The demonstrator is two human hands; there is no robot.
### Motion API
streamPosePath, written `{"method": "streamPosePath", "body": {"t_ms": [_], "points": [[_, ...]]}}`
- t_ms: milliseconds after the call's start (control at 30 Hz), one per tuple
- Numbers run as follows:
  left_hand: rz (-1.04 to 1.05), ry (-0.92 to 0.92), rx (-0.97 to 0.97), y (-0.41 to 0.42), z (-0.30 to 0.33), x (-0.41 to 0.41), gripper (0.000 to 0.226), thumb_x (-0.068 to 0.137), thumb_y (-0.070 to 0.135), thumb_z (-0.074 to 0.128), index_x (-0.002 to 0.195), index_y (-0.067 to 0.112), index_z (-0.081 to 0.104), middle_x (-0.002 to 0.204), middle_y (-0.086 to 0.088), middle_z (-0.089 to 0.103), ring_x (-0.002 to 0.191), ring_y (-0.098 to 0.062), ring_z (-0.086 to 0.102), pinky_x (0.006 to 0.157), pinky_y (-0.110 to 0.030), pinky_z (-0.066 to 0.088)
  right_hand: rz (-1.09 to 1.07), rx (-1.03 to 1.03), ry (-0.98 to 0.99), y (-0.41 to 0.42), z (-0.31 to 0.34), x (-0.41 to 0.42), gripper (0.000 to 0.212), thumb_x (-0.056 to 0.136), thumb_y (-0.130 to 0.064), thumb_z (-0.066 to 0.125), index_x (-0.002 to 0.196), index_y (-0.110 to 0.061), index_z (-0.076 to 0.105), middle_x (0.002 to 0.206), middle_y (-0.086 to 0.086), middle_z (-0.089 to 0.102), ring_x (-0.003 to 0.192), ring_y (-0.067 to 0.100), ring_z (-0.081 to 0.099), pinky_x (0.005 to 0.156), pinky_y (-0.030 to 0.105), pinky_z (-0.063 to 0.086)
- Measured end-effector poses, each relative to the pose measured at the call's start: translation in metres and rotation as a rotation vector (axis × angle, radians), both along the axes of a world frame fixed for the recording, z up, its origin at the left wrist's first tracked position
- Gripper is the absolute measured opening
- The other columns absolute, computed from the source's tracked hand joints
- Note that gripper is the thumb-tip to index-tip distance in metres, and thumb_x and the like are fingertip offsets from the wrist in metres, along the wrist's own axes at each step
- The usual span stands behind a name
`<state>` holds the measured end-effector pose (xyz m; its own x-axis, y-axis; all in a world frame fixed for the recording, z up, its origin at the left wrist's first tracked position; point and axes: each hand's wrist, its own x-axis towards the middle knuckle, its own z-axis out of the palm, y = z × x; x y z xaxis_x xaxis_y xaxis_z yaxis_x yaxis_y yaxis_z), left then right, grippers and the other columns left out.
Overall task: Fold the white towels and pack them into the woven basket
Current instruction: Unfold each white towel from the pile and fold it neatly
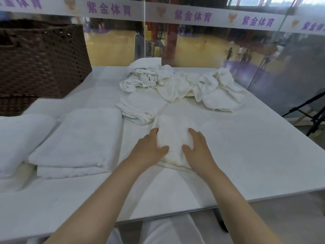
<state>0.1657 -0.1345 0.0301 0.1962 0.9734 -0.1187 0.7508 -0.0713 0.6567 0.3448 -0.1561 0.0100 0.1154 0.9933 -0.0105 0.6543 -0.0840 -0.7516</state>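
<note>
A small folded towel (173, 138) lay on the white tabletop (246, 155), directly in front of the person and slightly right of centre. The left hand (149, 148) rested against the towel's left edge, and the right hand (196, 147) rested against its right edge. The fingers (197, 136) of both hands were extended and relaxed, pressing flat on the cloth; neither hand was curled around it. Both thumbs lay on top of the towel's near portion, pointing toward each other but apart.

Just beyond this towel, touching or nearly touching its far left corner, a second folded towel (140, 108) lay flat. To the left, a larger stack of folded towels (79, 141) sat near the tabletop's left side, with another folded towel (19, 138) beside it at the frame edge.

At the far side of the tabletop, a pile of unfolded white towels (184, 83) lay crumpled, spreading from centre to right.

The woven basket (40, 59), dark brown, stood at the far left corner of the tabletop, well apart from both hands. Its interior was not visible.

Behind the tabletop stood a glass partition (193, 41) with a banner of purple characters along its top. A black tripod (313, 113) stood at the right edge.
</note>
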Motion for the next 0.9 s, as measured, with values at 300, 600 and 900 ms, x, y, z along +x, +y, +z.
{"method": "streamPosePath", "body": {"t_ms": [300, 600, 900], "points": [[-0.029, 0.194, 0.02, 0.008, 0.004, 0.007, 0.106, 0.084, 0.053, 0.064, 0.152, 0.031, -0.014, 0.151, -0.013, 0.028, 0.135, -0.034, 0.032, 0.105, -0.041, 0.034, 0.059, -0.277, -0.568, 0.008, 0.012, 0.012, 0.072, 0.097, -0.056, 0.026, 0.156, -0.021, 0.003, 0.162, 0.01, 0.009, 0.148, 0.032, 0.008, 0.119, 0.05, 0.004], [-0.219, 0.218, 0.112, 0.004, -0.01, -0.001, 0.065, 0.095, 0.05, 0.041, 0.152, 0.044, 0.011, 0.162, 0.013, -0.01, 0.149, -0.015, -0.002, 0.12, -0.041, 0.013, 0.28, -0.098, -0.591, 0.04, 0.013, -0.001, 0.064, 0.101, -0.055, 0.023, 0.157, -0.027, 0.008, 0.164, -0.006, -0.003, 0.151, 0.024, -0.004, 0.121, 0.045, 0.002], [-0.097, 0.004, 0.048, -0.003, -0.014, -0.008, 0.068, 0.093, 0.055, 0.046, 0.153, 0.04, 0.017, 0.163, 0.008, -0.007, 0.148, -0.019, 0.014, 0.118, -0.036, 0.019, 0.111, -0.047, 0.338, 0.014, 0.015, 0.034, 0.05, 0.097, -0.033, 0.055, 0.146, -0.031, 0.041, 0.15, -0.016, 0.039, 0.137, 0.004, 0.037, 0.118, 0.036, 0.029]]}}
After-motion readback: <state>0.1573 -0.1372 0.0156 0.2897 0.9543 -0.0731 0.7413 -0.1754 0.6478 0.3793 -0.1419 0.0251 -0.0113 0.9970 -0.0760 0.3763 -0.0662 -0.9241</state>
